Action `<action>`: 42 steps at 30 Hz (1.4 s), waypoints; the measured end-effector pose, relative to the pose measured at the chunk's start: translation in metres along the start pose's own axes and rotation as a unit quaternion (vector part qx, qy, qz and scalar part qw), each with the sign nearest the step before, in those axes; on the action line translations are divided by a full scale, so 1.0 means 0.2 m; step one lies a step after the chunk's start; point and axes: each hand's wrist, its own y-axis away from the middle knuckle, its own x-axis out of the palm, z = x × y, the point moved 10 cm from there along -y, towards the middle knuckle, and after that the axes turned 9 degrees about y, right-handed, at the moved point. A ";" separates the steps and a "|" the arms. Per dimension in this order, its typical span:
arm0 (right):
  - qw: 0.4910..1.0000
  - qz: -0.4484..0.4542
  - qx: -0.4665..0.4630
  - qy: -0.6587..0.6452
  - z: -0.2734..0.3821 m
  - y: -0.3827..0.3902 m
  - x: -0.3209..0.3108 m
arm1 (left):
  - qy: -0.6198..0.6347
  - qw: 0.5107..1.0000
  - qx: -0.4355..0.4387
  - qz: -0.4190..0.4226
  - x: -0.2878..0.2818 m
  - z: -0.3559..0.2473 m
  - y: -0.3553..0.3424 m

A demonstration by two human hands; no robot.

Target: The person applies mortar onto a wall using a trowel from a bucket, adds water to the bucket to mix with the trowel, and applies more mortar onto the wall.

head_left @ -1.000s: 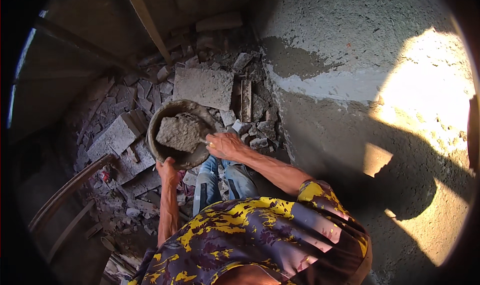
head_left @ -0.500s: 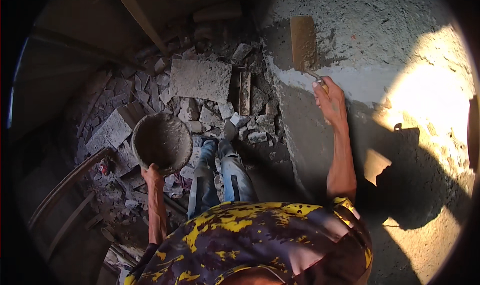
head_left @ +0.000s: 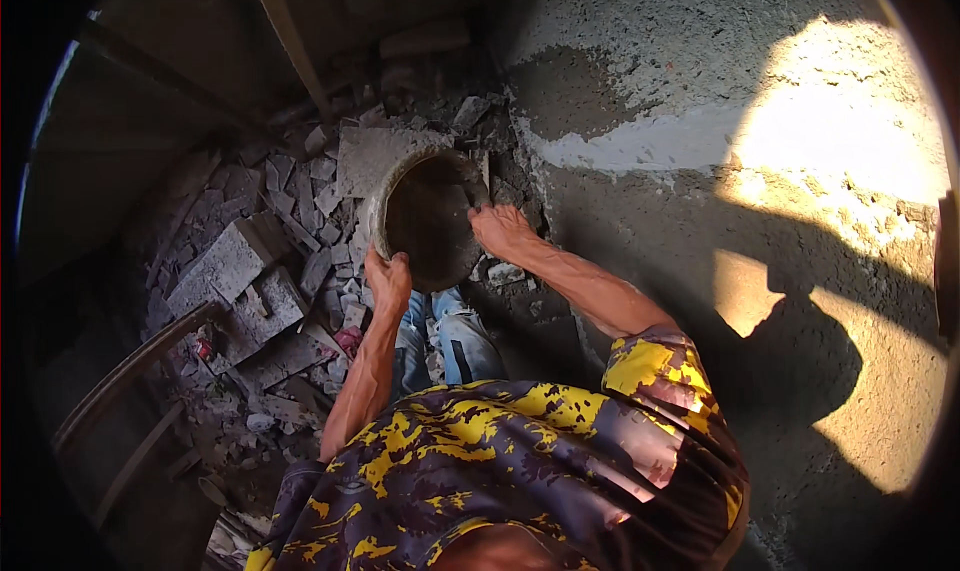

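A round mortar bowl (head_left: 384,211) with a pale, crusted rim is held in front of me, tilted, above my legs. Its inside is in deep shade. My left hand (head_left: 388,279) grips the rim at the lower left, fingers wrapped under it. At the bowl's right side is my right hand (head_left: 500,231), closed round the handle of a trowel (head_left: 470,197). The trowel's blade is in the bowl and hard to make out in the dark. To the right, a rough wall (head_left: 640,211) carries a dark wet mortar patch (head_left: 570,93) above a pale band.
Broken bricks and rubble (head_left: 300,186) cover the ground ahead and to the left, with a pale slab (head_left: 365,156) behind the bowl. A block (head_left: 225,261) and a long curved plank (head_left: 135,366) lie at left. A slanting pole (head_left: 288,41) stands at the back.
My right hand has come off the wall with the trowel and down left to the bowl. My left hand has moved the bowl up and right, tilting it.
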 end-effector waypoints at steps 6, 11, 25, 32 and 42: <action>0.973 0.103 -0.015 -0.204 0.30 0.08 0.19 | 0.035 0.999 -0.022 0.021 -0.22 0.03 0.06; 0.952 0.023 -0.071 -0.296 0.62 0.19 -0.08 | 0.113 0.984 -0.122 -0.066 -0.75 0.17 0.21; 0.810 -0.180 0.282 -0.482 -1.16 0.57 -1.01 | 0.043 0.968 -0.073 -0.237 -1.20 0.11 0.30; 0.950 -0.294 0.094 -0.041 -0.43 0.75 -1.35 | 0.008 0.987 -0.067 -0.144 -0.83 0.16 0.16; 1.000 -0.007 -0.014 0.027 0.21 0.08 -0.20 | -0.078 0.994 0.071 0.021 -0.05 -0.36 0.20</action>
